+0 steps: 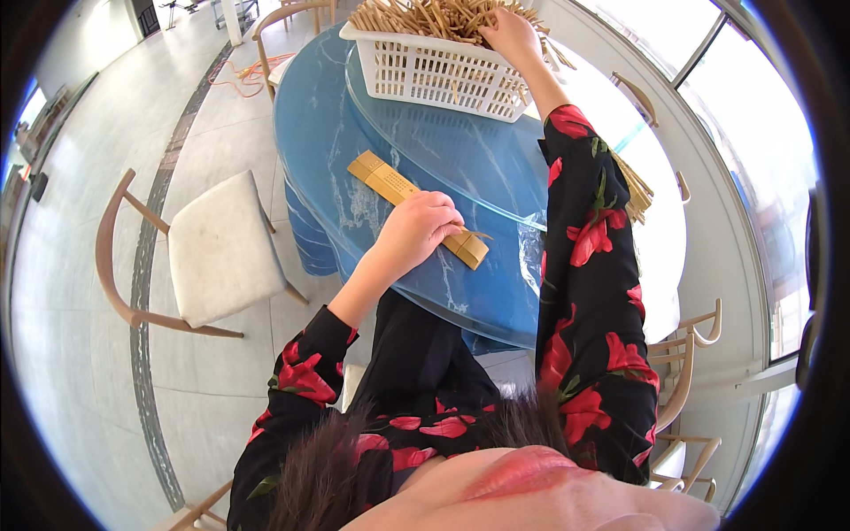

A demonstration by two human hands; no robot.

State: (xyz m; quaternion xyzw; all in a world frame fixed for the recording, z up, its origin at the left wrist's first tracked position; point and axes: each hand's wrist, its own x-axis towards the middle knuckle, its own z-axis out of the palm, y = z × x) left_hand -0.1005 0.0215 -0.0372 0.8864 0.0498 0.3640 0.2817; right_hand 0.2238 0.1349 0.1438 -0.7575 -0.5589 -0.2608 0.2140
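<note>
A long, narrow gold cardboard box (386, 177) lies slantwise near the table's front edge. My left hand (418, 232) is closed on it toward its near end, and a thin flap or strip sticks out beside the fingertips. At the far side stands a white slotted plastic basket (434, 75), heaped with thin tan sticks (421, 19). My right hand (513, 37) reaches over the basket's right end. Its fingers are pinched together among the sticks; how many sticks they grip is hidden.
The oval table has a blue marbled top (443, 159) with a raised glass turntable. A crumpled clear plastic wrapper (531, 248) lies right of the box. More tan sticks (636, 190) lie beyond my right sleeve. A cushioned wooden chair (217, 248) stands left; other chairs surround the table.
</note>
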